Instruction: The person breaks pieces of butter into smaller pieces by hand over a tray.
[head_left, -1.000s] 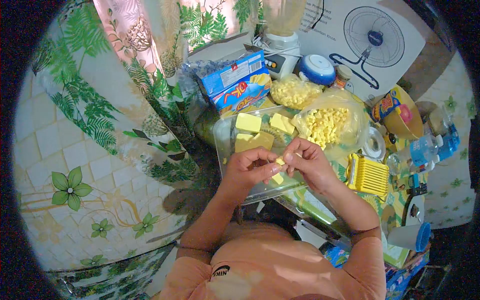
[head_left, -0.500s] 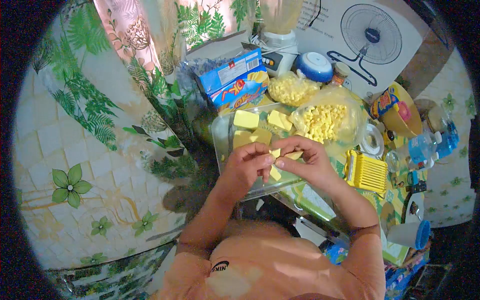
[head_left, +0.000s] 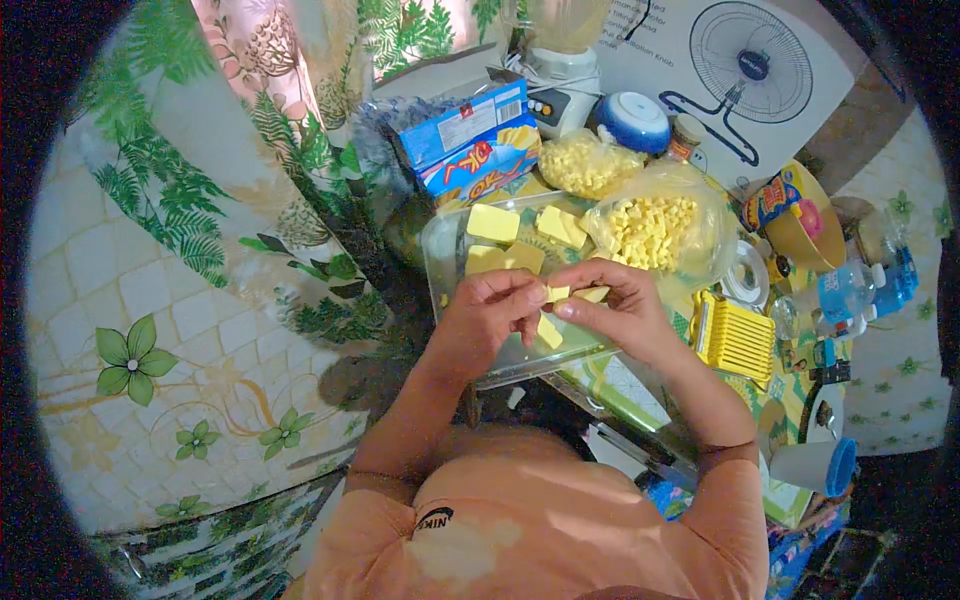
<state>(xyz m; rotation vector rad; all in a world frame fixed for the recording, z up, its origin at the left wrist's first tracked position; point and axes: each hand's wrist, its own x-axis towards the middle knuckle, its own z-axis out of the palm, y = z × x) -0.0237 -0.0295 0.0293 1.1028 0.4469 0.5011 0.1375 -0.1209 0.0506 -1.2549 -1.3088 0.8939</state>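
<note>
Both hands are together above a clear tray [head_left: 480, 381]. My left hand [head_left: 492, 312] pinches a small piece of pale yellow cheese [head_left: 558, 294] between thumb and fingertips. My right hand [head_left: 622, 308] touches that piece with its thumb while its curled fingers hold a cheese slice [head_left: 594, 294]. Below the fingertips a cheese strip [head_left: 549, 331] lies in the tray. Farther back, several cheese blocks [head_left: 493, 222] rest in the same tray, two of them partly hidden behind my left hand.
Clear bags of cheese cubes [head_left: 655, 232] stand behind the tray. A blue box [head_left: 470, 140], a blender [head_left: 560, 90] and a blue bowl [head_left: 634, 121] are at the back. On the right are a yellow slicer [head_left: 733, 340], a tan bucket [head_left: 815, 235], a water bottle [head_left: 845, 290] and a cup [head_left: 815, 468].
The view has shifted slightly. My fingers have moved a little around the cheese, and the small piece now lies flatter between the two hands.
</note>
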